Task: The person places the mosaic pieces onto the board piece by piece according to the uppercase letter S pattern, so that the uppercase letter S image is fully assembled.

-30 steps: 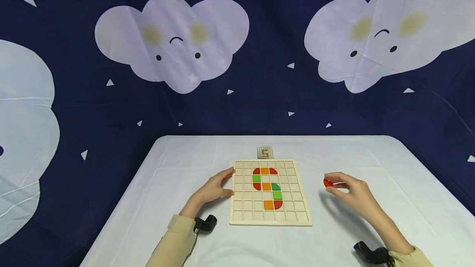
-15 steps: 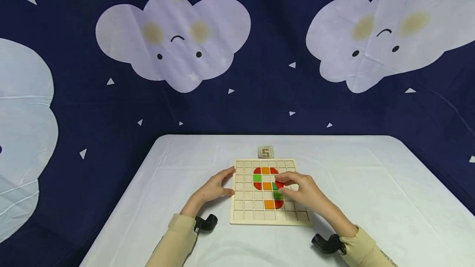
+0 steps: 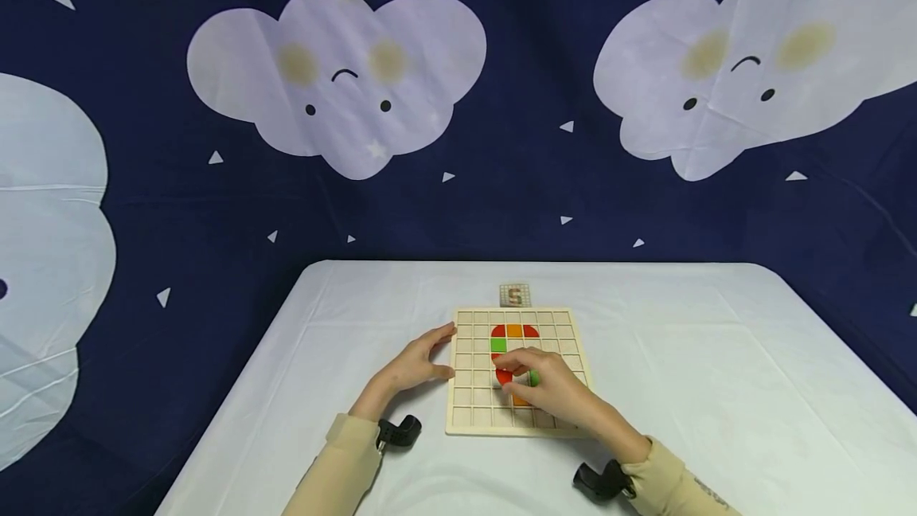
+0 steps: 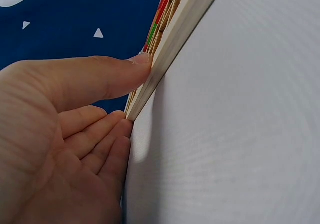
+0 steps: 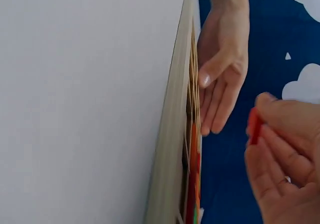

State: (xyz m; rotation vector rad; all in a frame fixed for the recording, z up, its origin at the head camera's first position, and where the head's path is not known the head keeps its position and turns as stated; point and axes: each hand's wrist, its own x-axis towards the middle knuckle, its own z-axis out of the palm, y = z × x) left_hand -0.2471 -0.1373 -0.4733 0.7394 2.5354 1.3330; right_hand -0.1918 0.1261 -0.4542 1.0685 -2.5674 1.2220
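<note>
A square wooden grid board (image 3: 466,417) lies on the white table, with red, orange and green tiles set in its cells. My left hand (image 3: 410,366) touches the board's left edge with thumb and fingertips, fingers fairly straight. Over the middle of the board, my right hand (image 3: 550,387) pinches a red tile (image 3: 504,377) with a rounded edge. In the right wrist view this red tile (image 5: 255,126) sits between thumb and fingers, apart from the board. The right hand hides several of the laid tiles in the head view.
Just behind the board lies a small card (image 3: 515,295) showing an S-like shape on a grid. White cloth (image 3: 716,373) covers the table. A dark blue curtain (image 3: 530,181) with clouds hangs behind it. Each wrist wears a black camera.
My right hand has come from the table right of the board, leftward to above its middle, carrying the red tile. The left hand stays at the board's edge.
</note>
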